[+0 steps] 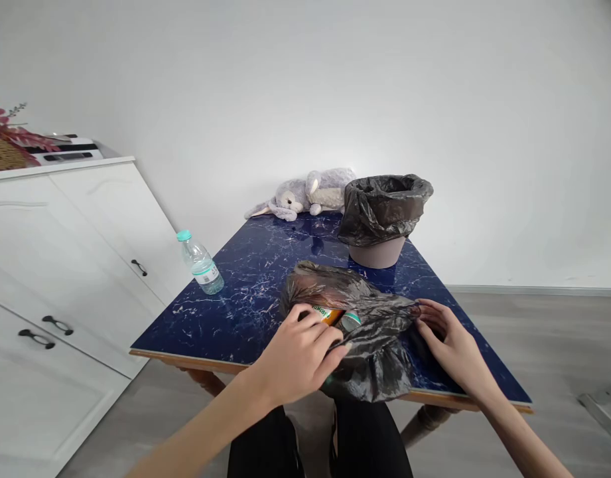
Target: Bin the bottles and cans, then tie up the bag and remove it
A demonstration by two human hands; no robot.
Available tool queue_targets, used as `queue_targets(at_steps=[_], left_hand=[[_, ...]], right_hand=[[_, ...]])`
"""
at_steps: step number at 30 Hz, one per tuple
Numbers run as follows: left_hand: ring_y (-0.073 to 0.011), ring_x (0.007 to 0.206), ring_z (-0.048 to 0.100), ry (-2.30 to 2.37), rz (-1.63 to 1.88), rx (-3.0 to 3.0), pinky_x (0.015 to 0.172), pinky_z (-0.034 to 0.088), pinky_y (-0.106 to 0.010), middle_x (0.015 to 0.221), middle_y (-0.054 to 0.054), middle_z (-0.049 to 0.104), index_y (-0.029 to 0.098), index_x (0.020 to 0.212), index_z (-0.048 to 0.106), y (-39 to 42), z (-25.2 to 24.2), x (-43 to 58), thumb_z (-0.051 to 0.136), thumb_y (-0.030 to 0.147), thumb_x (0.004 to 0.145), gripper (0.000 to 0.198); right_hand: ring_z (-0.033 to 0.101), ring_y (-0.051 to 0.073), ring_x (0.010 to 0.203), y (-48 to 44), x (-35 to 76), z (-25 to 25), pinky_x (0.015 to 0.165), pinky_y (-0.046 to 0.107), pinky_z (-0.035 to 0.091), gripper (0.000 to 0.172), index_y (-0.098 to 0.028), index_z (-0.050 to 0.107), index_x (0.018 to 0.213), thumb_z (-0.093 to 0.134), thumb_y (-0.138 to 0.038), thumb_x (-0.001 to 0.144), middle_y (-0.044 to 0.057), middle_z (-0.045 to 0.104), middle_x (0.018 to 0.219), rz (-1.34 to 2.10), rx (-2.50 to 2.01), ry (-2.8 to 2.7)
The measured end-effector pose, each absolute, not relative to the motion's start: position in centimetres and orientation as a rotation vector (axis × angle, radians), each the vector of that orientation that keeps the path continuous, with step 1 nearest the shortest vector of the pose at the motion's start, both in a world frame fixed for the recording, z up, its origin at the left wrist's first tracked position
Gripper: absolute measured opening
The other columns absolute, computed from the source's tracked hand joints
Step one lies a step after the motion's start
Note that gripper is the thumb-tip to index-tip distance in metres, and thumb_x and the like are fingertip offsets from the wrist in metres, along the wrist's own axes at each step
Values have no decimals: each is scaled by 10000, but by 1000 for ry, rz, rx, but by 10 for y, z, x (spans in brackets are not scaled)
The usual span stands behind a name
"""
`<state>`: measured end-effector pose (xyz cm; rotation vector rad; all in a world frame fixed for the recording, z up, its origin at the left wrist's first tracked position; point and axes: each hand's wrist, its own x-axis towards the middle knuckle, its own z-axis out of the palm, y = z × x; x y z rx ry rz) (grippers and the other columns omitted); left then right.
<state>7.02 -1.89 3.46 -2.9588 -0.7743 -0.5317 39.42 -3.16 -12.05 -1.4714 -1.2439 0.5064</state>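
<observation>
A crumpled black plastic bag [335,282] lies on its side near the front edge of the table, part of it hanging over. Through its opening show an orange item with printed lettering [330,315] and a teal-and-grey round thing [350,321], perhaps a cap. My left hand [302,348] is curled over the bag's mouth, closed on the plastic right beside the orange item; some fingertips are hidden. At the bag's right end, my right hand [447,342] pinches the gathered plastic between thumb and fingers.
Behind the bag stands a light bin [379,255] lined with a black bag [387,212]. A plush rabbit [305,192] lies by the wall. A clear bottle with a teal cap [200,262] stands on the blue marbled table [235,292] at left. White cabinets [76,252] are beyond.
</observation>
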Motion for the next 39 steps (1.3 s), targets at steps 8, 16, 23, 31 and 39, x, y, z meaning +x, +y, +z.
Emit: queue_targets(at_steps=[8,16,23,31,39], left_hand=[[-152,520,600,-1139,-497,-3048,587,427,-289,679,47,664,217,1137,546,-57,28,56,297,200,1131,250],[-188,559,707,-1525,-370,-2774,515,477,-306,1209,-46,758,260,1341,436,-64,1,52,690,301,963,457],[-204,562,735,-1426,-496,-2678,465,460,-292,929,-3,803,211,1314,501,-63,-18,61,668,353,996,387],[-93,525,623,-1106,-963,-2575,525,505,-238,949,9,746,222,1231,558,-61,23,49,631,265,1042,207],[-136,692,669,-1238,-1493,-2400,565,590,-239,931,-2,663,286,1201,641,-82,90,16,665,268,991,213]], right_hand=[[719,288,1183,-31,394,-118,1070,467,589,465,-258,579,1335,598,-514,948,115,742,1218,490,-1462,-1248],[717,290,1195,-32,393,-115,1074,461,578,455,-261,590,1313,603,-534,949,111,754,1204,533,-1467,-1247],[711,294,1204,-33,396,-118,1108,488,550,445,-266,587,1315,610,-546,970,116,746,1236,555,-1478,-1270],[732,285,1152,-34,396,-118,1106,498,550,456,-270,602,1287,596,-603,975,114,752,1242,570,-1471,-1264],[726,308,1173,-36,395,-115,1094,501,554,499,-267,623,1261,615,-655,946,119,759,1253,594,-1485,-1261]])
